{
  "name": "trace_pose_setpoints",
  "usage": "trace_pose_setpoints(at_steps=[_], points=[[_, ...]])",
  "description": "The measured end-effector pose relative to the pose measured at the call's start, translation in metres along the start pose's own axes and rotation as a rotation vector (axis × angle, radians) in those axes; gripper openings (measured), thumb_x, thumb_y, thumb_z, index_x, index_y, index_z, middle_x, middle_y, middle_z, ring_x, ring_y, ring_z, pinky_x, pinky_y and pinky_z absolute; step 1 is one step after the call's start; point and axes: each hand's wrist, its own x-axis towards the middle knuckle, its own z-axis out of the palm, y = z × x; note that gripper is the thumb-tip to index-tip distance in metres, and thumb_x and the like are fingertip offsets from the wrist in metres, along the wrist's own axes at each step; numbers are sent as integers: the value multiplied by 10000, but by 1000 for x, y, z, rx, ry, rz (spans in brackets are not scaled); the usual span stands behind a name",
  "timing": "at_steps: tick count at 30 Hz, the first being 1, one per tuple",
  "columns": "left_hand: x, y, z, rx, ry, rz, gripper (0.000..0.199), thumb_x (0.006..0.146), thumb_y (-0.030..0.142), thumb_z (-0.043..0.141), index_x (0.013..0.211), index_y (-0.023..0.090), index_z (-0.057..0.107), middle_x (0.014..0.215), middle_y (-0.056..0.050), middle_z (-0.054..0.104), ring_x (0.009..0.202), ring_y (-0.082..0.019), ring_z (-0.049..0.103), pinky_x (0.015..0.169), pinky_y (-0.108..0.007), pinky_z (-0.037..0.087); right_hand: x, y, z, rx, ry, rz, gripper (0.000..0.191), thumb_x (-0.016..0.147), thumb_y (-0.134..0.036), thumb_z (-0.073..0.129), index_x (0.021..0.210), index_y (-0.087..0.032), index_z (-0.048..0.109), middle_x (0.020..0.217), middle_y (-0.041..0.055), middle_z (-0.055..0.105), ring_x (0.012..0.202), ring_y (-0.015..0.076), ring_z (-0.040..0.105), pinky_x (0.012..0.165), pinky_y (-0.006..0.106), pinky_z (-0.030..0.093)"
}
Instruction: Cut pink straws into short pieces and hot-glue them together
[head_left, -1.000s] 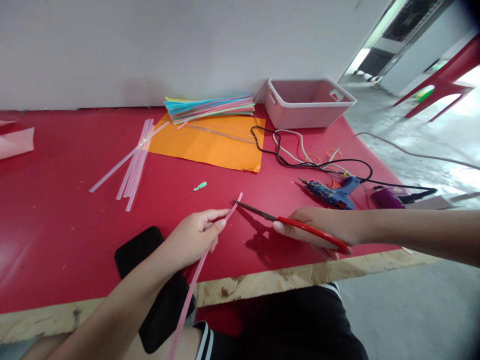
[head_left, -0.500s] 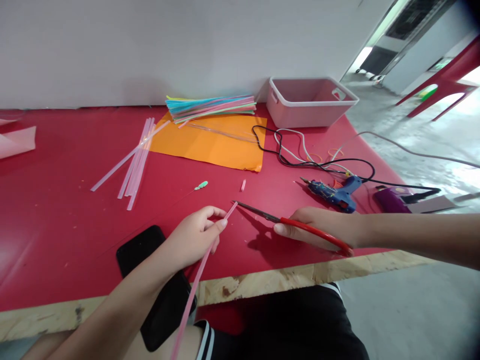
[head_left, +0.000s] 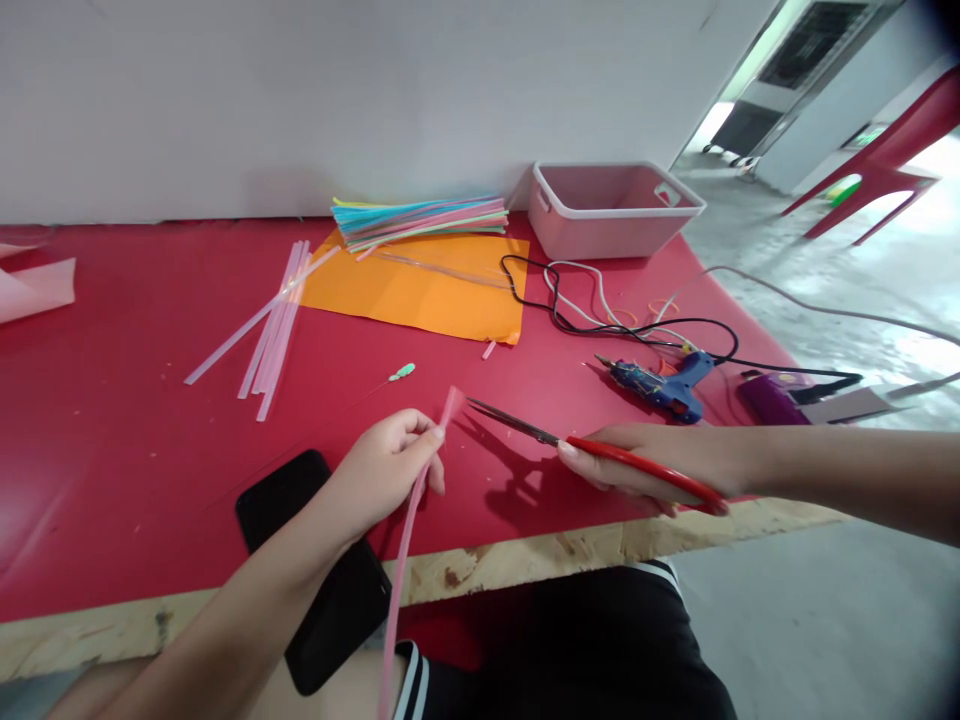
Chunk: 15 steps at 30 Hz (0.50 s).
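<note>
Between the thumb and fingers of my left hand (head_left: 401,455) is a long pink drinking straw (head_left: 403,560), whose blurred upper end sticks out past the fingertips. Its lower part hangs over the table's front edge. My right hand (head_left: 622,460) grips red-handled scissors (head_left: 517,422), blades pointing left and their tips just right of the straw's end. A short cut pink piece (head_left: 489,350) lies beyond the blades, close to the orange sheet (head_left: 420,300). A small green-and-white item (head_left: 402,373) rests beyond my left hand.
A black phone (head_left: 337,615) lies partly under my left forearm, overhanging the edge. Pale pink straws (head_left: 277,335) lie at left, a multicoloured straw bundle (head_left: 420,222) at the back. A pink basket (head_left: 615,232), blue glue gun (head_left: 664,385), tangled cables (head_left: 637,325) and purple object (head_left: 772,398) are at right.
The straw's end and my left hand have shifted slightly left, and the scissors have moved a little right, away from the straw. The short pink piece now lies nearer the orange sheet.
</note>
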Motion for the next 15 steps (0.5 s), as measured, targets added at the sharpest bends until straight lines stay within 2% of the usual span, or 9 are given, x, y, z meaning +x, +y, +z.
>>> trace_pose_setpoints(at_steps=[4, 10, 15], points=[[-1, 4, 5, -43, 62, 23, 188, 981, 346, 466, 836, 230, 485, 565, 55, 638, 426, -110, 480, 484, -247, 379, 2, 4, 2, 32, 19, 9, 646, 896, -835, 358, 739, -216, 456, 579, -3, 511, 540, 160, 509, 557, 286, 426], [8, 7, 20, -78, 72, 13, 171, 977, 299, 486, 828, 218, 507, 556, 65, 594, 396, -89, 471, 448, -222, 363, 4, 5, 4, 39, 30, -33, 642, 885, -819, 440, 681, -210, 432, 556, -15, 492, 516, 133, 474, 525, 260, 396], [11, 7, 22, -100, 88, -32, 192, 987, 298, 479, 818, 213, 512, 532, 86, 517, 364, -77, 443, 410, -205, 334, 11, 5, 3, 42, -15, -1, 672, 845, -860, 451, 649, -218, 439, 453, -18, 466, 409, 133, 442, 438, 261, 346]])
